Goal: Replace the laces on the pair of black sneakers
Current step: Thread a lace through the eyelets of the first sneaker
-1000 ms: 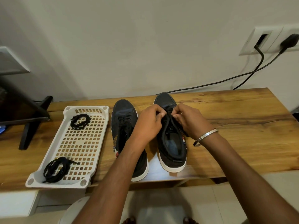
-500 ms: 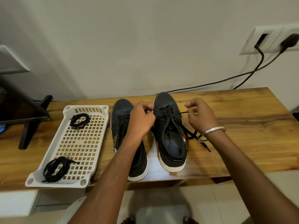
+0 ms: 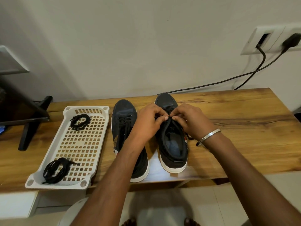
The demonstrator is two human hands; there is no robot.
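Note:
Two black sneakers with white soles stand side by side on the wooden table (image 3: 244,131), toes toward the wall. The left sneaker (image 3: 125,124) is laced, and my left forearm crosses its heel. Over the lacing of the right sneaker (image 3: 173,144), my left hand (image 3: 149,123) and my right hand (image 3: 191,121) meet, fingertips pinching its black lace just above the tongue. A loose end of lace trails by my right wrist. Two bundles of black laces lie in the white tray (image 3: 97,144): the far bundle (image 3: 80,121) and the near bundle (image 3: 55,170).
A black stand with a dark panel (image 3: 24,118) sits at the table's left end. Black cables (image 3: 228,80) run along the wall from a socket plate (image 3: 268,41) at the upper right. A metal bangle is on my right wrist. The table's front edge is just behind the shoe heels.
Half a second ago my hands were apart, pulling the lace sideways out of the right sneaker. Now they have come back together over the lacing near the tongue.

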